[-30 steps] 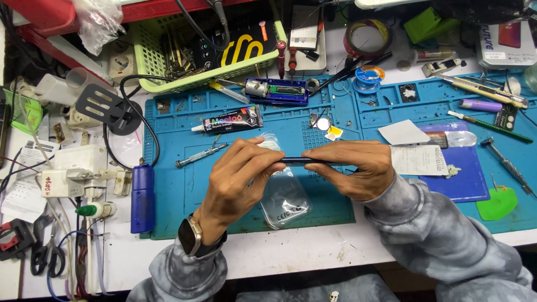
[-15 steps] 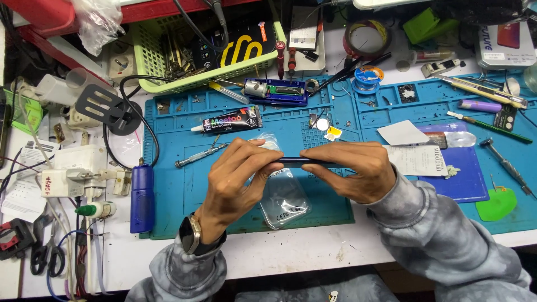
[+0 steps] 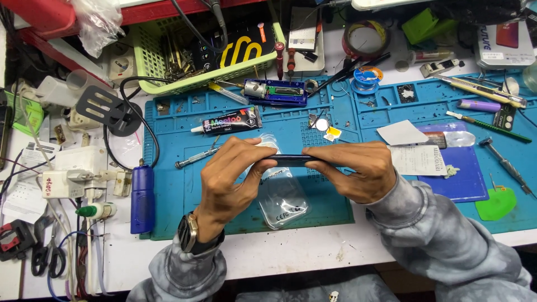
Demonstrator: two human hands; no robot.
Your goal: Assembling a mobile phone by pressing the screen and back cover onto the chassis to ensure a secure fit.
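Phone, thin and dark, is seen from its edge and held level between both hands, over the middle of the blue mat. Left hand is curled around the phone's left end, thumb under it and fingers on top. Right hand is curled the same way around the right end. Both hands are closed on the phone.

Under the phone, a clear case lies on the mat, close to the near edge of the table. A watch sits on the left wrist, and both arms wear grey sleeves.

Just past the left hand a black glue tube lies on the mat, and a small screwdriver lies beside that hand. A blue bottle stands at the mat's left edge. Past the tube, at the far edge of the mat, is a blue tool. Behind it a green basket is full of tools.

To the right of the right hand a white paper lies on a dark blue pad. A green pick lies near the right edge of the table. On the left side of the table are white plugs, wires and scissors.
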